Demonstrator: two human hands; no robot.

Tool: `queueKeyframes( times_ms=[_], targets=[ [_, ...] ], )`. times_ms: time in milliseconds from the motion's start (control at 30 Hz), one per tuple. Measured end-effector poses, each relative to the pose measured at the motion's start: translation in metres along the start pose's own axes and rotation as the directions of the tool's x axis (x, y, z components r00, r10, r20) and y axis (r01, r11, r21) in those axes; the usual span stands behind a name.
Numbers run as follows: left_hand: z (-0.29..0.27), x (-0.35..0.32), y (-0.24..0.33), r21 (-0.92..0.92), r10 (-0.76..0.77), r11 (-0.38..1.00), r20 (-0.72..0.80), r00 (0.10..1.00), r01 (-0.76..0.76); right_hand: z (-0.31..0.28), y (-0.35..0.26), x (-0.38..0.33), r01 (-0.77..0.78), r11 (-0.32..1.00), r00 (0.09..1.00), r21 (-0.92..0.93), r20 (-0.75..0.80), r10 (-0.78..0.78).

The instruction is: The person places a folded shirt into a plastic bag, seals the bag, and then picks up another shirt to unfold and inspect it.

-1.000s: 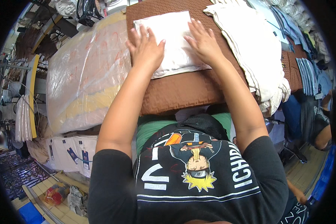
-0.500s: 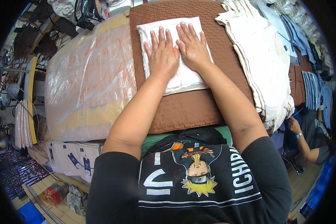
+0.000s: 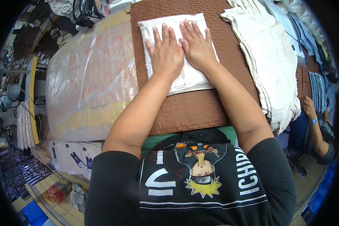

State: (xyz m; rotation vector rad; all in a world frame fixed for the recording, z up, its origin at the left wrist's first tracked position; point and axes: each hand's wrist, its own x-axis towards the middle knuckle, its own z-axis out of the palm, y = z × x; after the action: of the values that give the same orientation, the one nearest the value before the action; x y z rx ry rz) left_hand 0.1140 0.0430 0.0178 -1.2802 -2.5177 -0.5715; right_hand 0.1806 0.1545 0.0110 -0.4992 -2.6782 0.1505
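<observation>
In the head view, a person in a black printed T-shirt (image 3: pixel 199 180) pressed both palms on a folded white garment (image 3: pixel 188 80), which lay in front of them on a brown cloth (image 3: pixel 188 111) with a zigzag weave. The left hand (image 3: pixel 165 56) rested flat, its fingers spread on the garment's upper left; the right hand (image 3: pixel 199 51) lay just as flat beside it, thumbs close together near the middle. Neither hand was closed on anything: both were fully opened out, touching the white fabric without gripping it. Whether a clear sleeve covered the garment could not be told

The piece under the hands appeared folded through, a near rectangle with mostly straight edges, its front smooth where it showed. By that measure its folding looked done; whether more smoothing was left could not be judged. On the right, a stack of cream garments (image 3: pixel 275 56) lay at length, not folded into such a rectangle

To the left, a wide slab in clear plastic wrap (image 3: pixel 90 83) adjoined the brown cloth, and below it were pale garments with dark tags (image 3: pixel 75 154). At far right, a co-worker's hand (image 3: pixel 309 107), with a watch (image 3: pixel 314 121) at the wrist, was near folded blue garments (image 3: pixel 318 92)
</observation>
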Motion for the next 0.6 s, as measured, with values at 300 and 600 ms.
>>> queueKeyframes(
  times_ms=[300,600],
  targets=[
    [0.001,-0.004,0.0,-0.043,0.008,0.999,-0.01,1.0,-0.009,0.001,-0.002,-0.003,-0.003,1.0,0.999,-0.002,-0.036,0.003],
    [-0.04,0.03,-0.019,-0.297,-0.025,0.947,0.301,0.953,0.119,-0.017,0.058,0.027,-0.027,0.91,0.999,0.413,0.035,0.014]
  ],
)
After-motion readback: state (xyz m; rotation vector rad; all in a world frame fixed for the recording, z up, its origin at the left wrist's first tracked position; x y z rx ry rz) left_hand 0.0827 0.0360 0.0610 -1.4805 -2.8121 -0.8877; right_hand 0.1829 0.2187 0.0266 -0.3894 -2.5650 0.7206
